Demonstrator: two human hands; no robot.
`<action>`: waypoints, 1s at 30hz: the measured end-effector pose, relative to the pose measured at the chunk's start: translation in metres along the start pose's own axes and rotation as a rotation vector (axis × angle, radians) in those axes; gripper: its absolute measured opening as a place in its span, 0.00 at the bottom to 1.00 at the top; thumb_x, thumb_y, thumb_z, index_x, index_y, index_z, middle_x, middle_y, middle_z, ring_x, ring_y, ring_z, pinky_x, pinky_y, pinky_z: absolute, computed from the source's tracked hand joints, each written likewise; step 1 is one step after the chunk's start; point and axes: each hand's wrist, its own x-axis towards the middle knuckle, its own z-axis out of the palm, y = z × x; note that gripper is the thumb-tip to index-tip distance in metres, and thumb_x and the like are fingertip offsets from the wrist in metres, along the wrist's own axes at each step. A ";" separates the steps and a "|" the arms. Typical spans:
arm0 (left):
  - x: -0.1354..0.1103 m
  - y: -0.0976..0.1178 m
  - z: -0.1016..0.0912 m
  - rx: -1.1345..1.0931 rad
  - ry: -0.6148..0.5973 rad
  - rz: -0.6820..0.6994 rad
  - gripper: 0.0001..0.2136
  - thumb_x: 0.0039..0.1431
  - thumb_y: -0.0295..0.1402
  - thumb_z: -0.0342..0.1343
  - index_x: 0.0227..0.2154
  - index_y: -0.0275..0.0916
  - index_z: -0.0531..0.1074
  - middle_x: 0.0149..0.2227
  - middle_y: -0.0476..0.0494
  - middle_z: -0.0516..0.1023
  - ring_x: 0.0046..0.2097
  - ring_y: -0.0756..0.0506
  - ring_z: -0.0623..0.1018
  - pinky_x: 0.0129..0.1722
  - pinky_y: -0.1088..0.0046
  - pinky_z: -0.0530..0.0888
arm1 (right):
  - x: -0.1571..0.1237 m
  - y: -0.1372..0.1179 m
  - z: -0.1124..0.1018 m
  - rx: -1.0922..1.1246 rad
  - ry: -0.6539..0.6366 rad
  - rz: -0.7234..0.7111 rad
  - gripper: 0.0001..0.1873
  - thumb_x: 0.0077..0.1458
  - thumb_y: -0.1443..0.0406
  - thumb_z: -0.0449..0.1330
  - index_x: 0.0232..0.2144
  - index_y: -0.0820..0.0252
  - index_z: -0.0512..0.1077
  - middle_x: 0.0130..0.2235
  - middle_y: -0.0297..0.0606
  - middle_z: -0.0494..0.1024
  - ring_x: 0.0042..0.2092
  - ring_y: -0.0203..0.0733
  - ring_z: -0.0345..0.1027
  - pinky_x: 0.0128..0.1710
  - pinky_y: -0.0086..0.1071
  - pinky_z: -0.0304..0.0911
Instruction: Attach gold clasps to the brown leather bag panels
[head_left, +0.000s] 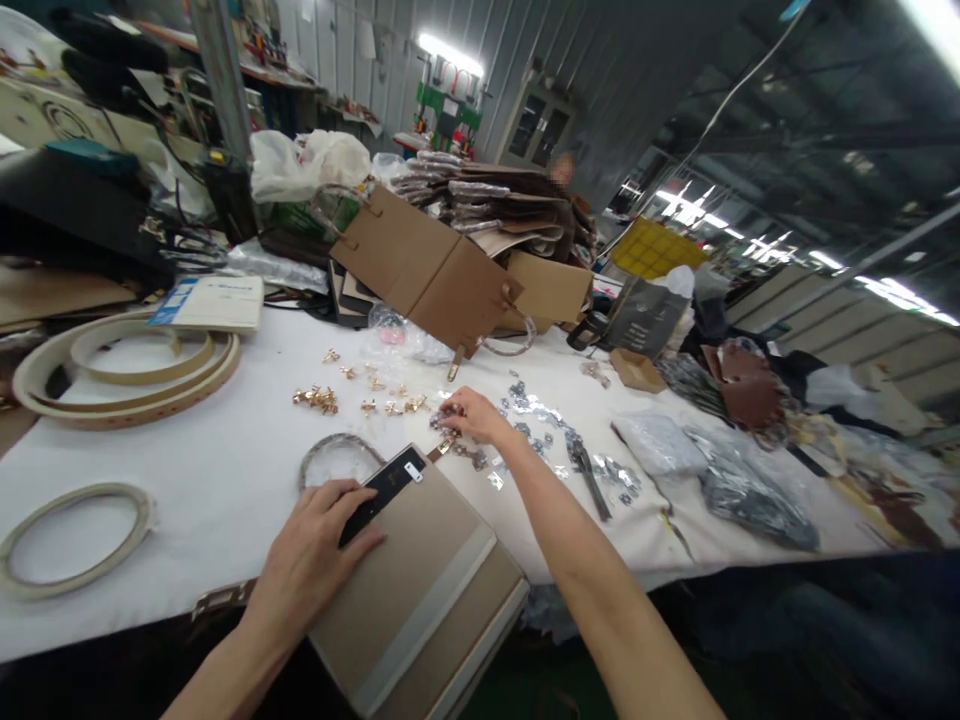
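Note:
A beige-brown bag lies tilted at the table's front edge, with a pale strip across it and a black label panel near its upper end. My left hand rests on the bag's left side, fingers laid over the black panel and thumb apart. A strap with a gold metal fitting sticks out from the bag's top. Just beyond that strap, my right hand is closed in a pinch among small metal pieces; what its fingertips hold is too small to make out. Loose silver plates are scattered to its right.
Gold hardware pieces lie left of my right hand. Another brown bag with handles stands behind. Coiled strips and a tape roll sit at left. Pliers-like tool and plastic-wrapped packets are at right.

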 end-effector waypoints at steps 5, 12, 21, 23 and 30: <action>-0.002 -0.009 -0.007 -0.076 -0.070 -0.017 0.17 0.60 0.42 0.66 0.51 0.47 0.78 0.54 0.41 0.79 0.56 0.36 0.78 0.57 0.52 0.77 | -0.012 -0.004 -0.002 0.030 0.088 0.000 0.03 0.54 0.65 0.69 0.33 0.59 0.80 0.38 0.36 0.78 0.38 0.38 0.69 0.46 0.34 0.63; -0.006 -0.007 -0.006 -0.114 -0.045 -0.056 0.17 0.59 0.42 0.67 0.50 0.45 0.78 0.54 0.41 0.78 0.55 0.37 0.78 0.58 0.52 0.76 | -0.070 -0.071 0.024 0.568 0.083 0.115 0.16 0.58 0.54 0.66 0.44 0.58 0.77 0.33 0.35 0.80 0.34 0.38 0.74 0.38 0.35 0.72; -0.008 -0.005 0.002 -0.065 0.031 -0.034 0.19 0.61 0.46 0.65 0.50 0.41 0.79 0.52 0.39 0.79 0.53 0.37 0.76 0.54 0.53 0.77 | -0.094 -0.130 0.060 0.425 -0.243 0.083 0.05 0.59 0.61 0.66 0.36 0.57 0.79 0.34 0.34 0.81 0.34 0.38 0.76 0.38 0.33 0.71; -0.008 -0.007 0.002 -0.078 0.031 -0.034 0.19 0.61 0.45 0.66 0.50 0.42 0.79 0.53 0.40 0.80 0.53 0.37 0.76 0.54 0.53 0.77 | -0.089 -0.128 0.061 0.311 -0.244 0.033 0.04 0.59 0.64 0.66 0.35 0.55 0.82 0.35 0.34 0.82 0.36 0.39 0.75 0.39 0.32 0.68; -0.007 -0.010 0.003 -0.140 0.046 -0.037 0.17 0.61 0.47 0.65 0.49 0.44 0.81 0.52 0.40 0.80 0.52 0.38 0.77 0.54 0.55 0.77 | -0.081 -0.121 0.070 0.286 -0.287 0.004 0.05 0.58 0.64 0.67 0.36 0.53 0.84 0.38 0.35 0.83 0.41 0.42 0.75 0.43 0.34 0.67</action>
